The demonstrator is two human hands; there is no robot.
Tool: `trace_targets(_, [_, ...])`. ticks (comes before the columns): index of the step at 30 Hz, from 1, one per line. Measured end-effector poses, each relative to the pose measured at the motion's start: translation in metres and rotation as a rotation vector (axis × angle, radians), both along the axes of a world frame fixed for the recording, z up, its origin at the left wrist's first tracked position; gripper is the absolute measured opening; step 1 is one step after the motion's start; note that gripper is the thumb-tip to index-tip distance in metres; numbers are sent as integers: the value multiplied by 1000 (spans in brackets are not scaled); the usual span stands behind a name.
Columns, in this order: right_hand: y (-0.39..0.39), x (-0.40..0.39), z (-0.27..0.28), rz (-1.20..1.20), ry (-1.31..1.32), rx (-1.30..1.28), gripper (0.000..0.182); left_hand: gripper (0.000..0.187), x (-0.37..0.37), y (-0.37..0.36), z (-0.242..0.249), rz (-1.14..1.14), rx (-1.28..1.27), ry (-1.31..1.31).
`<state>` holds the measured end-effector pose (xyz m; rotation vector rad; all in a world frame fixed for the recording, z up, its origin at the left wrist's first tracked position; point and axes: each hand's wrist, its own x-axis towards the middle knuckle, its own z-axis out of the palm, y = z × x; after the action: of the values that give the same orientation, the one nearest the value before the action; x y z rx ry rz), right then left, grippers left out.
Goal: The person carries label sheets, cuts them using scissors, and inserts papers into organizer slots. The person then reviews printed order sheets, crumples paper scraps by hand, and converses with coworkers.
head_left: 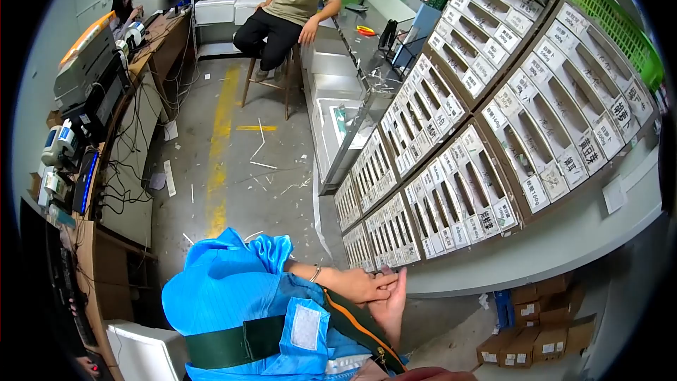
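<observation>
My left hand [358, 284], with a bracelet at its wrist, reaches in from a blue sleeve [229, 275]. Its partly visible fingers are stretched out and rest against my right hand [393, 305]. The right palm is turned toward the left hand, with its fingers pointing up and away from me. No object shows between the hands, though the overlap hides parts of the fingers. Just beyond the fingertips stand rows of labelled white bins [381, 243]. A dark green strap with orange trim [356, 321] crosses below my hands.
A rack of labelled slots [564, 99] fills the right side on a grey counter [451, 279]. Cardboard boxes [532, 335] lie at lower right. A person [300, 0] sits on a stool ahead. Printers and cables line the left desk [130, 92]. Paper scraps litter the floor [261, 169].
</observation>
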<state>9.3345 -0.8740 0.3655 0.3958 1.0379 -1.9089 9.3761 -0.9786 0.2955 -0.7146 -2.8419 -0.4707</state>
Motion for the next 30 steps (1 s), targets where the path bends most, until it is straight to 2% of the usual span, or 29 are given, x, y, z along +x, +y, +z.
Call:
trace_targets(3, [-1,3,2,32,17,55,32,57,5,1,-1,12,23,48])
trace_targets(4, [2,-5,-15,51,36,8,31,56,5,0,-2,22,39,78])
trace_targets(7, [18,-49,-110,167,184,-238,29,56,6,-3,13,-4,92,-156])
trace_targets(8, [5,-28,-68,103,147,-70,28,52,-1,4,-20,31,83,140])
trace_targets(9, [-4,-20,-54,82,224,63,32,48,8,1,-12,59,136,206])
trace_targets(11, [-9,-15,-52,140,168,16,35,42,25,-6,7,112,243,338])
trace_targets(13, [-19,-18,-57,246,137,137,38,42,42,-7,13,159,265,342])
trace_targets(14, [-25,-19,-62,242,92,104,38,42,49,-11,13,192,265,321])
trace_targets(17, [-46,5,-51,291,356,108,41,42,68,-13,9,254,261,273])
trace_targets(18, [-56,0,-57,361,469,178,46,42,75,-13,7,287,265,261])
trace_targets(19, [-63,22,-36,412,463,174,41,42,81,-14,6,323,267,253])
trace_targets(21, [-71,-27,-90,794,331,-106,34,42,89,-13,4,387,280,248])
trace_targets(22, [-85,-42,-111,1036,-5,-513,26,42,91,-14,3,407,285,245])
trace_targets(26, [-124,-33,-123,1168,169,-392,33,42,100,-19,-1,478,306,248])
trace_targets(30, [-147,-12,-127,1234,171,-397,42,42,107,-26,-6,513,335,259])
